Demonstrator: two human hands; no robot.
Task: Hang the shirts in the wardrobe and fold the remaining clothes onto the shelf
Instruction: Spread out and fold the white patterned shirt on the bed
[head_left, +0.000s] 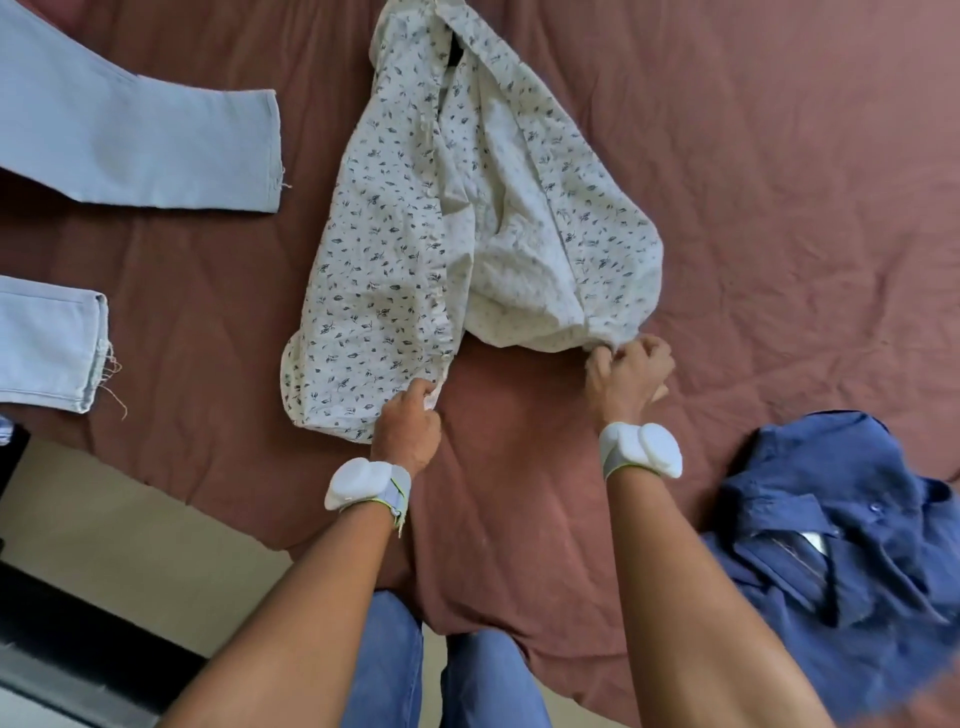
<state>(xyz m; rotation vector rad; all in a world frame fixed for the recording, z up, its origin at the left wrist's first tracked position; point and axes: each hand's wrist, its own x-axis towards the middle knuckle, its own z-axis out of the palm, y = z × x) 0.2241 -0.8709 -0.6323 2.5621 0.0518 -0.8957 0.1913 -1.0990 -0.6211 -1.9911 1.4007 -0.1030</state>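
Looking down at a bed with a brownish-red sheet (727, 208), wrinkled all over. Smack in the middle: a white shirt with a small leafy print (395, 270), front open, collar end pointing away toward the top of the view, hem end nearest the person. Lying rumpled, the right half bunched up and puffed.

Left hand (408, 428) pinching the near hem corner of the left front panel, fingers curled onto the cloth. Right hand (628, 371) clenched round a gathered bit of the right hem, knuckles up. Both wrists wearing white padded bands (641, 449).

Off to the left, pale blue jeans (130, 140), both legs flat on the sheet, frayed threads at the cuffs, well apart from the print shirt. Down at the lower right, a dark blue shirt (841, 561) in a crumpled heap on the sheet, buttons showing, near the right forearm but not touching the print one.

Bottom centre, knees in blue denim (395, 665) right up against the bed edge, beige floor (130, 545) at the lower left.
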